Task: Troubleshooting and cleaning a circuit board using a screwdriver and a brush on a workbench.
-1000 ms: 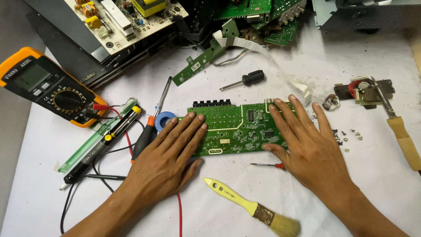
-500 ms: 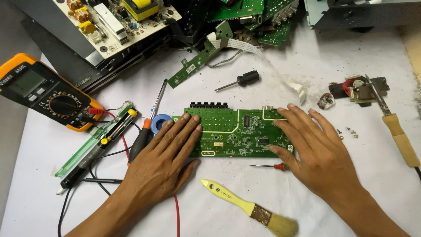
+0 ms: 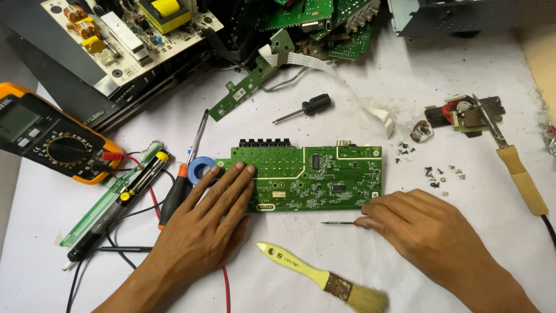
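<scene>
a white paper-covered work table (image 3: 359,272) fills the view, dusted with dark specks toward the right. along the top edge lies a large beige power board with yellow and copper coils (image 3: 127,35) resting on a black metal chassis, and beside it a heap of green circuit boards (image 3: 324,20). at the far left sits an orange and black multimeter with a round dial (image 3: 52,139). in the middle lies the wide green rectangular circuit board with a row of black sockets on its upper edge (image 3: 324,174), flat on the table. the left hand (image 3: 202,232) rests palm down with fingers spread flat, its fingertips pressing the board's left end. the right hand (image 3: 428,229) lies just below the board's right corner, off the board, fingers curled and pinched around the handle end of a thin dark needle-like tool (image 3: 339,222) that lies on the table pointing left. below the board lies a yellow-handled paint brush with pale bristles (image 3: 324,278). at the right lies a soldering iron with a tan wooden handle (image 3: 515,168). left of the left hand lie an orange and black screwdriver (image 3: 179,185), a black probe pen with yellow bands (image 3: 121,203) and a blue tape roll (image 3: 200,169). above the board lies a small black-handled screwdriver (image 3: 307,107), and tiny loose screws (image 3: 434,174) are scattered near the right
</scene>
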